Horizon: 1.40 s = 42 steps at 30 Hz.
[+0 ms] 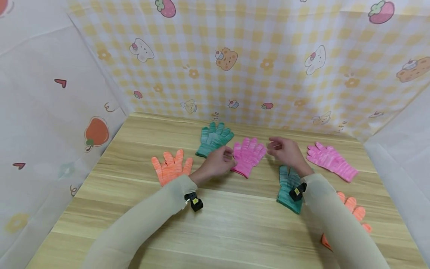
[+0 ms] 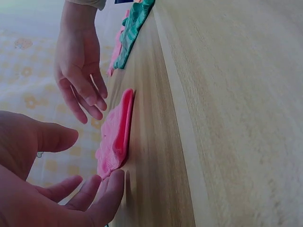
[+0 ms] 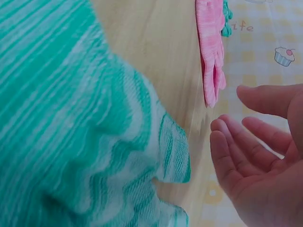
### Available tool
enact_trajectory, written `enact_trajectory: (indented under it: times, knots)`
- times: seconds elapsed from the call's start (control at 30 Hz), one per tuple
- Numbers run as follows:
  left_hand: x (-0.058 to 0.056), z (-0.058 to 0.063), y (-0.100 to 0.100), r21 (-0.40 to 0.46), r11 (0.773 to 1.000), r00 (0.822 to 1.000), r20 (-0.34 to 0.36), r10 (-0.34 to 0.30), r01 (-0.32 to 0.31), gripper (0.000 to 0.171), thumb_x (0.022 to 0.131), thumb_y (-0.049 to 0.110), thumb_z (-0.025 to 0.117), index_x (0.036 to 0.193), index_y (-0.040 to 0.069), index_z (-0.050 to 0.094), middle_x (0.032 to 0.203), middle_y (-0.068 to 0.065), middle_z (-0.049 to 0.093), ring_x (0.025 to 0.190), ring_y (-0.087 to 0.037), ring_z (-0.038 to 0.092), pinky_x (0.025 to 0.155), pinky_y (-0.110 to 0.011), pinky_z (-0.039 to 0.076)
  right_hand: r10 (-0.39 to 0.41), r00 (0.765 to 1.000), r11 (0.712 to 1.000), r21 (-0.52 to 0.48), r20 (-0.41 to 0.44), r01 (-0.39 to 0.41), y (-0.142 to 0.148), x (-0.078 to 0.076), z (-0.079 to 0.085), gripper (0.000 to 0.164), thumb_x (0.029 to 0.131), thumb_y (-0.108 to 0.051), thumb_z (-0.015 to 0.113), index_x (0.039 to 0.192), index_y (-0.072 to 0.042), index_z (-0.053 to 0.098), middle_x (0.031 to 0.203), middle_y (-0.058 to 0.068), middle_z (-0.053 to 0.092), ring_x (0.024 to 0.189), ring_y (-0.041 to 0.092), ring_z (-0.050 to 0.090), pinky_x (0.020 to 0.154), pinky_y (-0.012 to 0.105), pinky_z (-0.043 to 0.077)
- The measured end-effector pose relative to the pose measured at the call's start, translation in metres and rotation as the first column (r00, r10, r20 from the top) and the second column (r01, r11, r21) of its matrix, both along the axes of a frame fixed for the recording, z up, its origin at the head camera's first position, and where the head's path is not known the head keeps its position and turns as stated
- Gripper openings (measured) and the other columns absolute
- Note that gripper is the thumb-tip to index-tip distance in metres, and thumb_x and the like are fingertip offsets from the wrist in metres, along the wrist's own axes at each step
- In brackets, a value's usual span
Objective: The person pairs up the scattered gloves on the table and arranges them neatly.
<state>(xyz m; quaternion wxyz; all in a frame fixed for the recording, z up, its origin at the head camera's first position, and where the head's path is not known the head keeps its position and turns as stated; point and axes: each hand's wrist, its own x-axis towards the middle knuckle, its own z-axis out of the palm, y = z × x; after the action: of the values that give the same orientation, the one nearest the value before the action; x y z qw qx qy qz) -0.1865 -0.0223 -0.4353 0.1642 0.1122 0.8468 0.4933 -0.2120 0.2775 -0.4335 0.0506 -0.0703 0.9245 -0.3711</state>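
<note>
A pink knit glove (image 1: pixel 248 155) lies flat in the middle of the table, fingers pointing to the back wall. At its left edge is my left hand (image 1: pixel 218 162); in the left wrist view its fingertips (image 2: pixel 113 182) are right at the glove, apparently touching, with the thumb held apart. My right hand (image 1: pixel 285 151) hovers off the glove's right side, loosely bent and holding nothing. In the right wrist view a gap separates its fingertips (image 3: pixel 220 137) from the pink glove (image 3: pixel 210 52). Beneath the right wrist lies a green glove (image 1: pixel 289 190), partly hidden.
Another green glove (image 1: pixel 213 138) lies behind my left hand. An orange glove (image 1: pixel 171 168) is at left, partly covered by my sleeve. At right are a second pink glove (image 1: pixel 330 158) and an orange glove (image 1: pixel 357 213) under my right forearm. A checked cloth (image 1: pixel 268 82) hangs behind the table.
</note>
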Motion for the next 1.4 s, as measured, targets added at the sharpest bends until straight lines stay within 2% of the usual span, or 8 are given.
enact_trajectory:
  times: [0.17,0.3,0.47,0.67,0.83,1.0,1.27,1.4]
  knots:
    - [-0.001,0.0,-0.001,-0.005,0.999,0.998,0.046,0.035,-0.034,0.049,0.103,0.021,0.078,0.145,0.002,0.061,0.139,-0.013,0.07,0.126,-0.031,0.068,0.106,-0.043,0.056,-0.057,0.993,0.995,-0.076,0.106,0.065,0.0,-0.005,0.002,0.055,0.107,-0.012,0.071,0.156,0.005,0.054,0.133,0.024,0.073,0.12,0.04,0.07,0.095,0.046,0.06]
    - [-0.003,-0.001,-0.004,0.024,0.998,0.994,0.098,0.049,-0.051,0.047,0.102,0.019,0.079,0.142,0.0,0.061,0.134,-0.013,0.072,0.112,-0.025,0.073,0.097,-0.038,0.06,-0.082,0.981,0.985,-0.133,0.176,0.106,0.0,-0.007,0.004,0.056,0.107,-0.011,0.071,0.157,0.005,0.053,0.135,0.025,0.072,0.12,0.038,0.07,0.095,0.041,0.06]
    - [-0.006,-0.004,-0.006,0.08,0.996,0.99,0.134,0.037,-0.048,0.042,0.102,0.013,0.077,0.138,-0.004,0.063,0.121,-0.012,0.075,0.093,-0.021,0.077,0.084,-0.032,0.062,-0.084,0.979,0.986,-0.127,0.185,0.108,-0.001,-0.01,0.003,0.045,0.107,-0.011,0.071,0.147,0.006,0.063,0.132,0.026,0.072,0.117,0.036,0.069,0.091,0.037,0.058]
    - [-0.007,-0.006,-0.006,0.034,0.999,0.996,0.084,0.012,-0.014,0.039,0.102,0.014,0.076,0.135,-0.005,0.068,0.104,-0.007,0.079,0.086,-0.018,0.077,0.08,-0.03,0.059,-0.082,0.986,0.994,-0.066,0.147,0.092,-0.003,-0.012,0.001,0.035,0.104,-0.014,0.076,0.135,0.003,0.074,0.121,0.021,0.076,0.108,0.03,0.069,0.086,0.032,0.054]
    - [-0.007,-0.008,-0.003,-0.02,1.0,0.999,0.038,0.015,-0.015,0.034,0.099,0.012,0.077,0.129,-0.003,0.072,0.105,-0.007,0.08,0.089,-0.018,0.076,0.087,-0.033,0.06,-0.089,0.985,0.994,-0.055,0.146,0.098,-0.004,-0.013,0.0,0.033,0.103,-0.013,0.076,0.132,0.003,0.075,0.118,0.02,0.076,0.105,0.029,0.068,0.086,0.033,0.054]
    - [-0.006,-0.01,0.0,-0.101,0.995,0.999,-0.031,0.015,-0.018,0.029,0.096,0.011,0.08,0.122,-0.001,0.075,0.103,-0.006,0.081,0.097,-0.02,0.074,0.088,-0.034,0.059,-0.092,0.983,0.994,-0.04,0.162,0.099,-0.006,-0.015,-0.001,0.032,0.104,-0.014,0.075,0.131,0.003,0.076,0.126,0.022,0.075,0.11,0.031,0.066,0.091,0.038,0.054]
    - [-0.005,-0.015,0.003,-0.184,0.983,0.996,-0.093,-0.014,-0.003,0.029,0.094,0.013,0.087,0.118,0.002,0.075,0.107,-0.007,0.081,0.104,-0.022,0.076,0.09,-0.034,0.06,-0.102,0.981,0.995,-0.004,0.167,0.104,-0.005,-0.017,-0.006,0.025,0.105,-0.013,0.073,0.125,0.001,0.079,0.133,0.024,0.072,0.115,0.036,0.065,0.097,0.046,0.054]
    - [-0.004,-0.016,0.005,-0.219,0.975,0.99,-0.128,-0.054,0.025,0.027,0.094,0.012,0.086,0.117,0.001,0.076,0.107,-0.007,0.082,0.104,-0.023,0.077,0.09,-0.034,0.06,-0.112,0.981,0.993,-0.004,0.156,0.114,-0.006,-0.017,-0.006,0.022,0.104,-0.013,0.075,0.12,0.001,0.081,0.134,0.025,0.072,0.12,0.038,0.063,0.1,0.049,0.053]
